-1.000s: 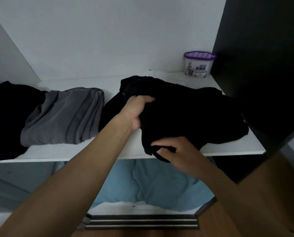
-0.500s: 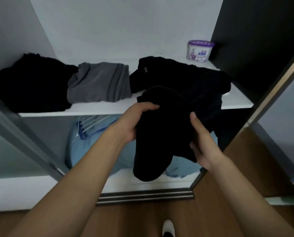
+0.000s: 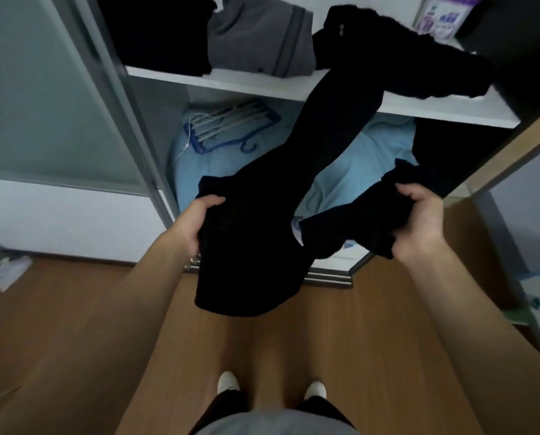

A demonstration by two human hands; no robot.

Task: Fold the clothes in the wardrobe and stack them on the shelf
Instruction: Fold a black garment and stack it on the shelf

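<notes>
Black garment (image 3: 249, 262) | left hand (image 3: 196, 224) grips one edge | right hand (image 3: 422, 221) grips other | far end on shelf (image 3: 434, 108)

On the white shelf (image 3: 256, 83) we see a black pile (image 3: 155, 29), a folded grey garment (image 3: 262, 36) beside it, a black garment (image 3: 419, 58) trailing over the edge, and a purple-lidded tub (image 3: 438, 20).

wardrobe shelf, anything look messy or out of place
A crumpled black garment hangs off the white shelf, gripped by the left hand and right hand. A blue plastic hanger lies loose on light blue fabric below.
</notes>
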